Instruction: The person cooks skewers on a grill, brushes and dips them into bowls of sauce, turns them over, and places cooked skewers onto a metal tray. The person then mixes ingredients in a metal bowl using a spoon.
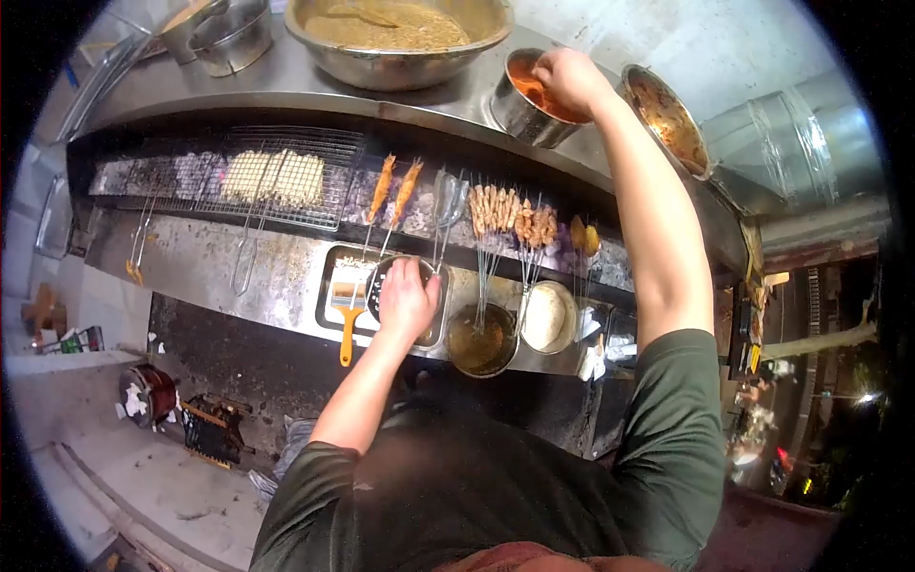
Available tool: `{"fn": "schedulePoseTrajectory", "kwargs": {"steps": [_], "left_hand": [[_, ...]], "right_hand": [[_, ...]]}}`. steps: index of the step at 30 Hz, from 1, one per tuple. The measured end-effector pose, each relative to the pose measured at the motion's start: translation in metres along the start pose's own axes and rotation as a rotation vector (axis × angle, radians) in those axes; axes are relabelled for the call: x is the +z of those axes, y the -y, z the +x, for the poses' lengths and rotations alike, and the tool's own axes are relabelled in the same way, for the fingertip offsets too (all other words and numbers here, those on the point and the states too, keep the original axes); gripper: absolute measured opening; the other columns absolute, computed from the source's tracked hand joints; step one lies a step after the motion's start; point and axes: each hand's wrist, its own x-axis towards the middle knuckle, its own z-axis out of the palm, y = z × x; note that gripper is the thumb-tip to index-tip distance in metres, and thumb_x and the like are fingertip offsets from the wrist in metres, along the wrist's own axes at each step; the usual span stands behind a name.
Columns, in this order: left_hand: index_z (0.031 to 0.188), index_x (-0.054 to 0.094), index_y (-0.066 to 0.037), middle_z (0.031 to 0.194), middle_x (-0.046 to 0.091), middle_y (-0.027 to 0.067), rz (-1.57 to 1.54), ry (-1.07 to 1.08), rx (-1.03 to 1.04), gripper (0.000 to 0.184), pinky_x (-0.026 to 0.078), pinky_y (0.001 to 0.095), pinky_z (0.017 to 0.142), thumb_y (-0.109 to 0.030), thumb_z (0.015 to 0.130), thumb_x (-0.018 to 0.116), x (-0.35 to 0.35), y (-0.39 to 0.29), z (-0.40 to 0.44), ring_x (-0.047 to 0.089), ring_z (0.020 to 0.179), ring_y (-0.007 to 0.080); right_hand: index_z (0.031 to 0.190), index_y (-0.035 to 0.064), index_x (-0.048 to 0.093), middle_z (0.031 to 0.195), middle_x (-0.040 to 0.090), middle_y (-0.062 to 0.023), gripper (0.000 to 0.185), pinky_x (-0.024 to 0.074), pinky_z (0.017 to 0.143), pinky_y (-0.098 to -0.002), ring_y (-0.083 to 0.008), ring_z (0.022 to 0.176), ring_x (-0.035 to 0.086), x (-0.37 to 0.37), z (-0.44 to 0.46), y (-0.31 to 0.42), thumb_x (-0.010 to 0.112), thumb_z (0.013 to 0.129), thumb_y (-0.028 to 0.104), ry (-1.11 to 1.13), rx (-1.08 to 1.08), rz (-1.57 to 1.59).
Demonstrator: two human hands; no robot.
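My right hand [569, 81] reaches into a steel pot [522, 116] of orange-red seasoning powder [530, 84], its fingers bunched at the powder and their tips hidden. Over the steel tray [324, 303] is my left hand [408, 300], fingers curled together on a dark round object [374, 297] with white marks; its grip is partly hidden. A brush [346, 329] with an orange handle lies in the tray beside it. Two shrimp skewers [393, 191] rest over the coals just beyond this hand. Right of them are a dark skewered item [448, 198] and several meat skewers [513, 217].
A wire grill basket [276, 179] with pale food lies on the left coals. Behind the grill stand a large basin [400, 71] and a pot of red sauce [665, 119]. In front are a dark liquid pot [482, 343] and a white-filled container [546, 319].
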Motion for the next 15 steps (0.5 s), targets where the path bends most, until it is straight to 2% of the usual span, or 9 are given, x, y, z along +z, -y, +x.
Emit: {"fn": "schedulePoseTrajectory", "kwargs": {"steps": [1,2,4,6,9,10,12,14,15], "left_hand": [[0.11,0.05,0.006,0.104,0.054,0.0219,-0.057,0.083,-0.047,0.045,0.045,0.0425,0.084,-0.023,0.079,0.064,0.002,-0.001,-0.002,0.053,0.099,0.0375],[0.112,0.049,0.005,0.106,0.053,0.0223,-0.095,0.11,-0.068,0.046,0.044,0.043,0.084,-0.023,0.079,0.063,0.004,-0.003,-0.004,0.053,0.099,0.0382],[0.113,0.048,0.005,0.107,0.051,0.0234,-0.145,0.136,-0.139,0.047,0.044,0.0434,0.085,-0.023,0.079,0.063,0.011,-0.006,-0.006,0.052,0.102,0.0394],[0.111,0.048,0.006,0.105,0.054,0.0248,-0.155,0.136,-0.168,0.045,0.044,0.0444,0.084,-0.023,0.08,0.062,0.023,0.0,-0.008,0.053,0.1,0.041],[0.113,0.047,0.006,0.099,0.057,0.0269,-0.227,0.225,-0.274,0.043,0.045,0.0457,0.081,-0.022,0.082,0.06,0.036,0.011,-0.009,0.056,0.094,0.0424],[0.115,0.046,0.005,0.096,0.059,0.0276,-0.259,0.276,-0.314,0.043,0.046,0.046,0.079,-0.021,0.083,0.059,0.039,0.014,-0.009,0.057,0.091,0.0427],[0.108,0.05,0.003,0.087,0.063,0.0258,-0.303,0.315,-0.346,0.036,0.046,0.0485,0.077,-0.023,0.085,0.057,0.047,0.024,-0.007,0.059,0.087,0.0434],[0.108,0.051,0.002,0.085,0.063,0.0254,-0.265,0.307,-0.335,0.033,0.046,0.0484,0.077,-0.023,0.085,0.056,0.054,0.033,-0.006,0.059,0.087,0.043],[0.108,0.051,0.004,0.09,0.062,0.0271,-0.298,0.314,-0.377,0.035,0.045,0.0488,0.078,-0.023,0.085,0.055,0.045,0.028,-0.003,0.059,0.089,0.0436]], "right_hand": [[0.098,0.0049,0.066,0.094,0.065,-0.0173,0.021,0.049,0.08,-0.0416,-0.0333,0.087,0.062,-0.002,-0.003,-0.001,0.056,0.086,0.02,-0.026,0.008,0.013],[0.098,0.0049,0.066,0.094,0.065,-0.0172,0.021,0.0489,0.08,-0.0416,-0.0334,0.087,0.062,-0.004,-0.007,-0.004,0.056,0.087,0.02,-0.052,0.022,0.025],[0.102,0.0054,0.065,0.097,0.065,-0.0168,0.023,0.0483,0.083,-0.0403,-0.0325,0.091,0.061,0.001,-0.01,-0.008,0.055,0.088,0.02,0.023,0.016,0.005],[0.103,0.0053,0.065,0.1,0.064,-0.0167,0.023,0.0483,0.084,-0.0394,-0.0311,0.094,0.061,0.005,-0.006,-0.009,0.056,0.087,0.019,-0.078,0.058,0.092],[0.099,0.0035,0.065,0.092,0.065,-0.0185,0.022,0.048,0.079,-0.0377,-0.0326,0.087,0.062,0.01,-0.007,-0.006,0.057,0.082,0.015,0.098,-0.092,0.033],[0.102,0.0048,0.065,0.096,0.065,-0.0172,0.023,0.0483,0.081,-0.0376,-0.0309,0.09,0.062,0.009,-0.008,-0.001,0.058,0.082,0.015,0.161,-0.011,0.028],[0.107,0.0074,0.064,0.104,0.065,-0.0148,0.028,0.0489,0.084,-0.0375,-0.0275,0.097,0.062,-0.001,-0.002,0.009,0.06,0.081,0.015,0.28,0.145,0.01],[0.106,0.0076,0.065,0.102,0.065,-0.0142,0.028,0.0491,0.083,-0.0375,-0.0275,0.093,0.062,0.011,0.001,0.004,0.061,0.079,0.014,0.26,0.119,0.073],[0.106,0.0077,0.065,0.101,0.066,-0.0139,0.028,0.0493,0.082,-0.0375,-0.0275,0.092,0.063,0.017,0.005,0.001,0.062,0.079,0.013,0.248,0.102,0.101]]}}
